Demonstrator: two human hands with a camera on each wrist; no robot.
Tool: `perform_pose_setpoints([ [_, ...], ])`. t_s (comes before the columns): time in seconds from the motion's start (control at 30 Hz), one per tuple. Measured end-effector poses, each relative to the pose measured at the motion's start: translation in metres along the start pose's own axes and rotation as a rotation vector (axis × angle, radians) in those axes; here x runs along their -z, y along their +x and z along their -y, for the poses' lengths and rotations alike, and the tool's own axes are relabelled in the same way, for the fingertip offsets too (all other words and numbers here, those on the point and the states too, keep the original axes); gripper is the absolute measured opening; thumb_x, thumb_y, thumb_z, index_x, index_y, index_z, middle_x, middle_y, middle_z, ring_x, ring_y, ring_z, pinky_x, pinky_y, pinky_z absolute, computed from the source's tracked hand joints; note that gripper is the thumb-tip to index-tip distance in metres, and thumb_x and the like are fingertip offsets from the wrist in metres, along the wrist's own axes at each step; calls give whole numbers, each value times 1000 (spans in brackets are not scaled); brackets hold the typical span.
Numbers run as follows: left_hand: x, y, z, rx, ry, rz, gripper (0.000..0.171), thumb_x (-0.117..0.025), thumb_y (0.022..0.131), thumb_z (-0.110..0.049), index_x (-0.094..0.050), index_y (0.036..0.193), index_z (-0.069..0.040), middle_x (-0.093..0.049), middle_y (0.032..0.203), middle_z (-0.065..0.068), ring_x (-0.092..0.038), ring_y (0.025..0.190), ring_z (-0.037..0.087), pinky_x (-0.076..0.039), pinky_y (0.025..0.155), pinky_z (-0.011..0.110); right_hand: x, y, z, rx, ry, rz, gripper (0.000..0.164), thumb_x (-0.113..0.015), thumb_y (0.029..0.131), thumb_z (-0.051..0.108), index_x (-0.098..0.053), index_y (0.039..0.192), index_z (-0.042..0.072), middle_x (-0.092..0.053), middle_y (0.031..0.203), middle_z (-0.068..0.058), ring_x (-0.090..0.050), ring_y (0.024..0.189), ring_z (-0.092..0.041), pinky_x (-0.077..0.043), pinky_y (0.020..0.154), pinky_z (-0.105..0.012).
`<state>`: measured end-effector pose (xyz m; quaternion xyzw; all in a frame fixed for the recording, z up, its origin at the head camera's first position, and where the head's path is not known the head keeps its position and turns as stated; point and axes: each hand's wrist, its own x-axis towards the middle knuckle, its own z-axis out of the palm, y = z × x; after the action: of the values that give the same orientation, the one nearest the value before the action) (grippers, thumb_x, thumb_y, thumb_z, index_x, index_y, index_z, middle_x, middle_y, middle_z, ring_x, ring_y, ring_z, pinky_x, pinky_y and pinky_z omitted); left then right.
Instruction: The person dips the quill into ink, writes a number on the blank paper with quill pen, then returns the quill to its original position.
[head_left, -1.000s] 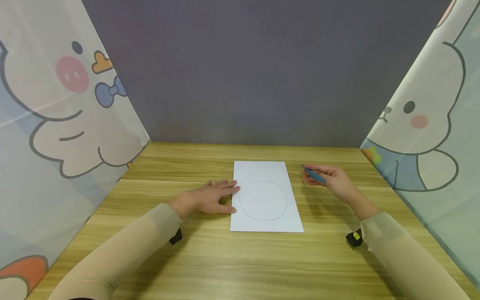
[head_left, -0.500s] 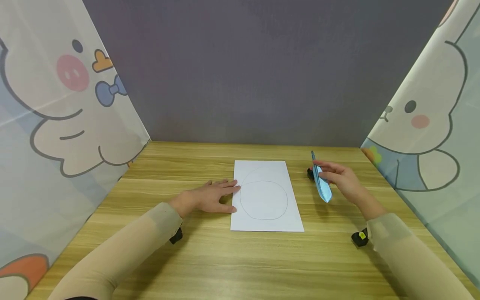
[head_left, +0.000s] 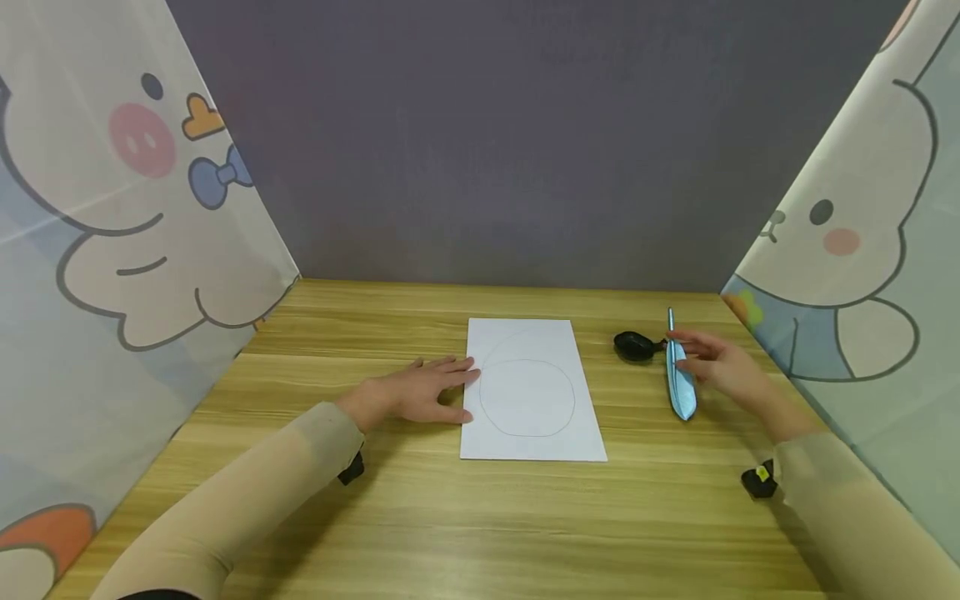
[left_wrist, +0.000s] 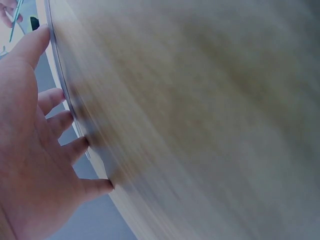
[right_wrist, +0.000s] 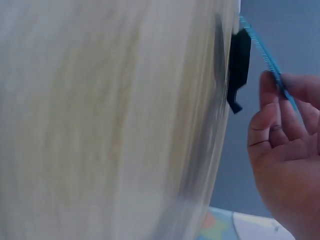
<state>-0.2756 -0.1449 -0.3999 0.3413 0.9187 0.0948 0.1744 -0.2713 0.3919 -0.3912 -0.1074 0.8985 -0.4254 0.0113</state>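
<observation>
A white sheet of paper (head_left: pixel 585 437) lies on the wooden table with thin rounded outlines on it. At its left edge my left hand (head_left: pixel 408 394) rests with fingers spread, the fingertips on the paper. Right of the sheet, my right hand (head_left: pixel 720 367) pinches a light-blue, leaf-shaped thing (head_left: pixel 681 392) with a thin stem at its far end. In the right wrist view this blue thing (right_wrist: pixel 265 52) shows edge-on, between thumb and fingers. Just left of that hand lies a black oval thing (head_left: pixel 633 346) with a narrow handle, partly hidden by the blue thing and fingers.
A grey panel (head_left: pixel 480 150) stands behind the wooden table (head_left: pixel 420 525). Cartoon-printed cloths rise at the left (head_left: pixel 150 275) and right (head_left: pixel 855 275) sides.
My right hand has moved right with the blue thing, which has turned so its stem points away. The black oval thing has come into sight. My left hand stays on the paper.
</observation>
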Motion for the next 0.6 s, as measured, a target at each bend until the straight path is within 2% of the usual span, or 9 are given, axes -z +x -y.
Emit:
perform_pose_setpoints([
  [0.07,0,1,0,-1,2,2,89,-54,106,-73,-25,177,-30,-10,187,-5,-8,174,30,-8,135,73,4,-1,-4,-12,-33,22,62,-67,112,20,-44,165,1,-54,156,-30,-54,114,9,-61,81,-29],
  [0.23,-1,1,2,0,11,2,89,-53,105,-75,-24,177,-30,-10,187,-6,-8,174,30,-8,135,73,10,1,-12,-16,-121,69,61,-68,111,19,-46,163,-2,-60,150,-35,-58,109,11,-61,83,-25],
  [0.3,-2,1,3,0,10,3,89,-52,105,-75,-24,177,-30,-9,187,-6,-8,174,29,-8,135,72,11,2,-13,-10,-157,86,59,-70,110,18,-49,161,-4,-63,146,-35,-66,109,2,-61,83,-24],
  [0.37,-2,1,2,1,10,5,90,-52,105,-75,-24,177,-31,-9,187,-6,-8,174,29,-8,135,72,12,3,-14,2,-194,100,57,-70,109,19,-52,158,-5,-65,144,-35,-72,113,-13,-61,82,-23],
  [0.47,-1,1,1,4,11,7,89,-53,105,-75,-24,177,-31,-9,187,-6,-8,174,29,-8,135,72,11,4,-14,17,-230,107,53,-72,109,20,-57,153,-5,-67,141,-33,-73,119,-37,-61,82,-23],
  [0.5,-1,1,1,5,12,7,89,-53,105,-75,-24,177,-31,-9,187,-7,-8,174,29,-8,135,73,11,5,-15,25,-233,109,52,-73,108,20,-58,152,-5,-67,141,-33,-72,120,-39,-61,82,-22],
  [0.6,0,1,0,8,15,5,89,-53,105,-75,-24,177,-31,-10,187,-7,-9,174,29,-9,135,73,9,7,-15,28,-214,118,49,-74,107,18,-61,148,-6,-68,138,-32,-73,115,-28,-61,83,-22],
])
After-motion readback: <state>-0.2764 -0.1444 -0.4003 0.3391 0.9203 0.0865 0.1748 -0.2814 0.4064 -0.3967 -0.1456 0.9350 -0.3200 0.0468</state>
